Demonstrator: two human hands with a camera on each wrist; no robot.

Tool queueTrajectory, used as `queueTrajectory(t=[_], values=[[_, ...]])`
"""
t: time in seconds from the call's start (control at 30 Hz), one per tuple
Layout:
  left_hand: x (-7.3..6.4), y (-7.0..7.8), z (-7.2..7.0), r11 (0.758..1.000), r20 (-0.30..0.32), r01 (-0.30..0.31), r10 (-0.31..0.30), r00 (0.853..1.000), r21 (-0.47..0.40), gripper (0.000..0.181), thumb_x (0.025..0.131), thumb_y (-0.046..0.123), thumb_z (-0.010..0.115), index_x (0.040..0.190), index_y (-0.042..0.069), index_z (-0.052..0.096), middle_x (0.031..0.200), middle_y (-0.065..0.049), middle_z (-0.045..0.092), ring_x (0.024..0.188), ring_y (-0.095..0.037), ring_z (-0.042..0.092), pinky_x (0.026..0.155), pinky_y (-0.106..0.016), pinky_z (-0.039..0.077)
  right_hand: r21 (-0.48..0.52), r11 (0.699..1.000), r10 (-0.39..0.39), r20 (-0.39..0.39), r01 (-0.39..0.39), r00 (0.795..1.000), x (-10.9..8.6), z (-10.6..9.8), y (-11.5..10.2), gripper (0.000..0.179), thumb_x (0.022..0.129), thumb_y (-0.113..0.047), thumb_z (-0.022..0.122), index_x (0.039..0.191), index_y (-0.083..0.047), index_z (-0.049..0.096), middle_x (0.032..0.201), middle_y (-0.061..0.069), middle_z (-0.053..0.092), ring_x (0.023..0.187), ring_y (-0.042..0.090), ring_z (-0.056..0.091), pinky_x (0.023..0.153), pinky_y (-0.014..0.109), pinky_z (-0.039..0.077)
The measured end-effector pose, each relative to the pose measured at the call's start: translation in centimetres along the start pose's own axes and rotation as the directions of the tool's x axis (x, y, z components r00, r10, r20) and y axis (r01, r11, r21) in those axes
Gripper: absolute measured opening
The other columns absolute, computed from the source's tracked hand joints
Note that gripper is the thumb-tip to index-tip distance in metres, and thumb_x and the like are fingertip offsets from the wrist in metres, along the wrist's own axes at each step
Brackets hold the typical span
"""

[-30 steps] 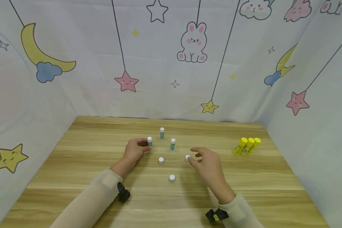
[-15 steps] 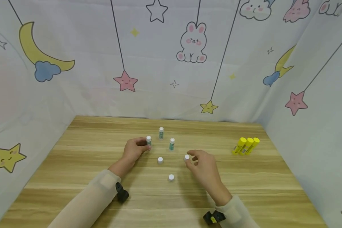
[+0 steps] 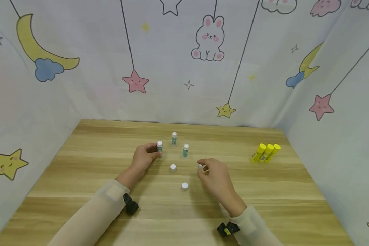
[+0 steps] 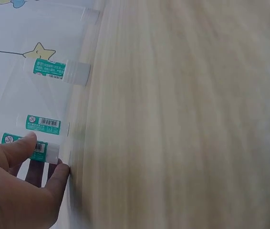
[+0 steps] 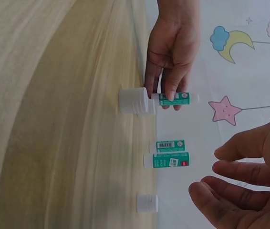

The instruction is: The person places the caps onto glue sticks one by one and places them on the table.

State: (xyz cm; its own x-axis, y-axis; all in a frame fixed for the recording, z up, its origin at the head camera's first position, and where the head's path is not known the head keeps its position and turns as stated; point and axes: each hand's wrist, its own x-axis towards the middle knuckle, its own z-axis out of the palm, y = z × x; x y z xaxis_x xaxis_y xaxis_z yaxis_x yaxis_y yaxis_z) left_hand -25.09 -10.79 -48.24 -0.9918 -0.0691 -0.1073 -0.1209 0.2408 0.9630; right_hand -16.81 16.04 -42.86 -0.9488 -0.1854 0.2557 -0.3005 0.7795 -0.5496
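Note:
My left hand (image 3: 144, 158) grips a glue stick (image 3: 159, 146) with a green label and pale top, which stands upright on the table. In the left wrist view the thumb lies across that label, with fingers behind it. Two similar glue sticks, one farther back (image 3: 174, 138) and one to the right (image 3: 185, 150), stand nearby. My right hand (image 3: 216, 177) hovers over a white cap (image 3: 200, 166), partly hidden by the fingers. In the right wrist view its thumb and fingers are spread, apart from the cap (image 5: 147, 202). Two more white caps, one left (image 3: 173, 167) and one nearer (image 3: 185, 186), sit between the hands.
Three yellow tubes (image 3: 265, 153) stand side by side at the right of the wooden table (image 3: 160, 225). A white patterned curtain (image 3: 160, 102) closes off the back and both sides. Each wrist wears a black camera.
My right hand has shifted slightly left, its fingers now covering more of the white cap. The left hand stays at its glue stick. The head view has tilted a little downward.

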Motion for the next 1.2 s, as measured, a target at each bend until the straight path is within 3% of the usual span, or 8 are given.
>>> queueTrajectory(t=[0.3,0.47,0.6,0.7,0.93,1.2], values=[[-0.3,0.2,-0.1,1.0,0.004,-0.028,0.028,1.0,0.013,0.038,0.092,0.006,0.075,0.129,0.002,0.067,0.127,-0.015,0.068,0.121,-0.03,0.06,0.105,-0.043,0.049,-0.059,0.992,-0.106,0.113,0.113,0.988,-0.1,1.5,-0.4,0.031,0.082,-0.001,0.069,0.113,-0.004,0.074,0.104,0.01,0.072,0.079,0.013,0.064,0.065,0.025,0.054],[-0.6,0.4,0.0,0.999,-0.007,-0.042,0.042,0.999,0.014,0.037,0.092,0.006,0.075,0.128,0.002,0.068,0.127,-0.015,0.068,0.122,-0.03,0.06,0.106,-0.045,0.048,-0.032,0.995,-0.082,0.231,0.092,0.969,-0.1,2.3,-1.0,0.038,0.083,-0.007,0.07,0.12,-0.001,0.071,0.109,0.011,0.07,0.072,0.011,0.057,0.062,0.025,0.05],[-1.0,0.4,0.2,0.999,0.01,-0.043,0.043,0.999,-0.009,0.037,0.093,0.007,0.074,0.129,0.002,0.067,0.128,-0.015,0.067,0.123,-0.03,0.059,0.107,-0.045,0.047,-0.056,0.995,-0.065,0.292,0.085,0.954,-0.3,2.9,-1.3,0.044,0.082,-0.015,0.074,0.124,-0.003,0.069,0.112,0.011,0.069,0.082,0.014,0.059,0.072,0.031,0.054],[-1.3,0.6,0.3,0.998,0.011,-0.05,0.051,0.999,-0.023,0.038,0.093,0.008,0.074,0.129,0.002,0.067,0.128,-0.015,0.067,0.123,-0.03,0.059,0.107,-0.045,0.047,-0.086,0.99,-0.082,0.313,0.114,0.946,-0.4,3.3,-1.5,0.046,0.079,-0.016,0.076,0.123,-0.007,0.07,0.112,0.01,0.069,0.09,0.016,0.06,0.079,0.036,0.055],[-2.0,0.7,0.3,0.998,0.01,-0.05,0.05,0.999,-0.034,0.037,0.092,0.008,0.075,0.128,0.003,0.068,0.127,-0.014,0.068,0.12,-0.029,0.061,0.104,-0.044,0.049,-0.082,0.985,-0.114,0.335,0.149,0.935,-0.6,3.9,-1.7,0.039,0.073,-0.009,0.077,0.111,-0.008,0.074,0.102,0.006,0.068,0.085,0.015,0.06,0.074,0.031,0.054],[-2.3,0.9,0.2,0.996,-0.003,-0.072,0.072,0.997,-0.052,0.038,0.09,0.008,0.078,0.127,0.002,0.069,0.124,-0.015,0.069,0.117,-0.028,0.063,0.099,-0.04,0.053,-0.061,0.987,-0.121,0.315,0.147,0.941,-0.3,4.2,-1.8,0.023,0.081,-0.004,0.076,0.103,-0.009,0.076,0.096,0.003,0.069,0.09,0.017,0.063,0.08,0.035,0.056]])
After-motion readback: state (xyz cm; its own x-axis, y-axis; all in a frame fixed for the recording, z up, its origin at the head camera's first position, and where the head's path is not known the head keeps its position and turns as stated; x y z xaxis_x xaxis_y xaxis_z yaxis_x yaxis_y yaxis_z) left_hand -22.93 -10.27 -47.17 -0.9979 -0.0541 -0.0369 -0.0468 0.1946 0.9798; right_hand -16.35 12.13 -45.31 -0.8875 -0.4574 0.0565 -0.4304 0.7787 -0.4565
